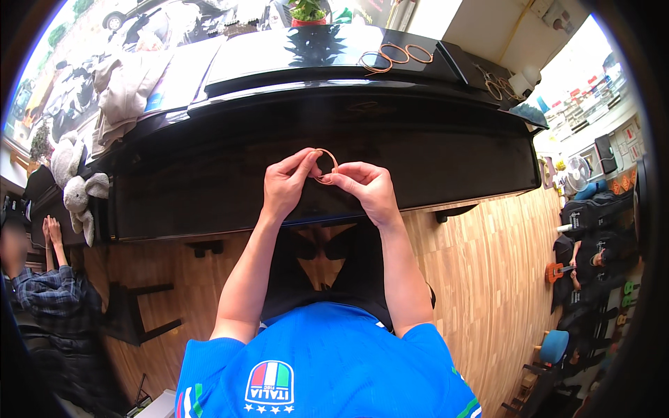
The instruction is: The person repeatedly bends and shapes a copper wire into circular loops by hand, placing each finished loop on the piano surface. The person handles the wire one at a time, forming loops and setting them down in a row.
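Above the lowered black lid of an upright piano, I hold a small ring of copper-coloured wire between both hands. My left hand pinches its left side between thumb and fingertips. Closed on its lower right side is my right hand, thumb and forefinger pressed together. The ring looks like a bent loop, partly hidden by my fingers. More coils of the same wire lie on the piano's top, beyond my hands to the right.
A potted plant stands at the back. Grey cloth and a plush rabbit hang at the piano's left. Another person sits far left. A white cup-like object is at the right end; a blue stool stands lower right.
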Demonstrator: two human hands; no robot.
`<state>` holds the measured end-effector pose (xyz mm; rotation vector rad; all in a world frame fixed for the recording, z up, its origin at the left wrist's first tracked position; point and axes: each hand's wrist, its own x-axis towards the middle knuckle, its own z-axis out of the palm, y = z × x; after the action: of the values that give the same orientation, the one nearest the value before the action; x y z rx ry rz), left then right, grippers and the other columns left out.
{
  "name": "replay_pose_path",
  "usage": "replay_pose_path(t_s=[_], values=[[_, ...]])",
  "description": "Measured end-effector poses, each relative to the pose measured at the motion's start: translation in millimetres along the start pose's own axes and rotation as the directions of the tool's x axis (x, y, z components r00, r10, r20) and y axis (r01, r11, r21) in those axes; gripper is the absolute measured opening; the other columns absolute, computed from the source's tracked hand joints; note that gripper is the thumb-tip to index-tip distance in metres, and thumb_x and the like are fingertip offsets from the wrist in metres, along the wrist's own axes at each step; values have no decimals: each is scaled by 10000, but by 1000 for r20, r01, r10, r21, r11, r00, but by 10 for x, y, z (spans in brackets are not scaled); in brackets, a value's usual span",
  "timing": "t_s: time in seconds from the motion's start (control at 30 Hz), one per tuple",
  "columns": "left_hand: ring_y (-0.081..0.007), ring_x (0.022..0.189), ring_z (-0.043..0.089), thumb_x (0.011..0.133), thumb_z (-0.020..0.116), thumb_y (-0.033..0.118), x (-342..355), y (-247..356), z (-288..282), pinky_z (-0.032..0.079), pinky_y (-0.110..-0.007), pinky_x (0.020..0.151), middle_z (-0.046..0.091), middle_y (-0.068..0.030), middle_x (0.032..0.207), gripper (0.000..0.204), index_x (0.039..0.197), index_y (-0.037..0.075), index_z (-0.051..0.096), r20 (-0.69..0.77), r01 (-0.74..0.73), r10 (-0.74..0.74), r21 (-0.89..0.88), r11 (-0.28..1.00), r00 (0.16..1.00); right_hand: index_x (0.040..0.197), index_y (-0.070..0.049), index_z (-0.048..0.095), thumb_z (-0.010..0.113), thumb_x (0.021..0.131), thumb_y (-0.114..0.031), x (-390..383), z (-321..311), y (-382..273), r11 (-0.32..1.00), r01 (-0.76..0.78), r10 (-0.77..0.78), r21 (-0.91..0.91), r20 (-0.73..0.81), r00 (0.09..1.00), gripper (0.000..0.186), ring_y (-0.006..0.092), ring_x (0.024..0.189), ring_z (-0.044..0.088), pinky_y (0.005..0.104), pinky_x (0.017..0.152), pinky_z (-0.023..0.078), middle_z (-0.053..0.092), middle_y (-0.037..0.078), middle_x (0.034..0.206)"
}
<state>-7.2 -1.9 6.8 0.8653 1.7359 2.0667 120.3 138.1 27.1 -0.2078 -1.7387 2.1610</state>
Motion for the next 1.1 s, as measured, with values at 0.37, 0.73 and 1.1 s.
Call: replay_pose_path(t_s=[0.37,0.73,1.1], values=[[-98,785,666,992,654,164,-4,40,-50,549,-240,738,722,-57,858,246,1134,-27,718,90,37,-29,-95,995,996,996,22,709,699,957,-166,138,-55,18,996,-25,24,-83,-16,1000,193,113,746,633,262,750,539,690,38,857],[-98,874,663,945,707,100,-9,63,-19,528,-229,770,718,-75,1009,257,1169,-26,705,107,81,-67,-127,989,992,1061,22,693,695,961,-171,219,-129,113,994,-29,41,101,-121,992,218,109,666,647,270,632,579,696,64,821],[-59,819,571,909,739,54,-2,34,-12,454,-208,676,605,2,901,181,1079,-6,749,46,3,1,-88,996,999,991,5,669,660,978,-123,159,-169,228,982,110,-77,155,-207,975,129,107,638,646,261,610,573,702,87,828]])
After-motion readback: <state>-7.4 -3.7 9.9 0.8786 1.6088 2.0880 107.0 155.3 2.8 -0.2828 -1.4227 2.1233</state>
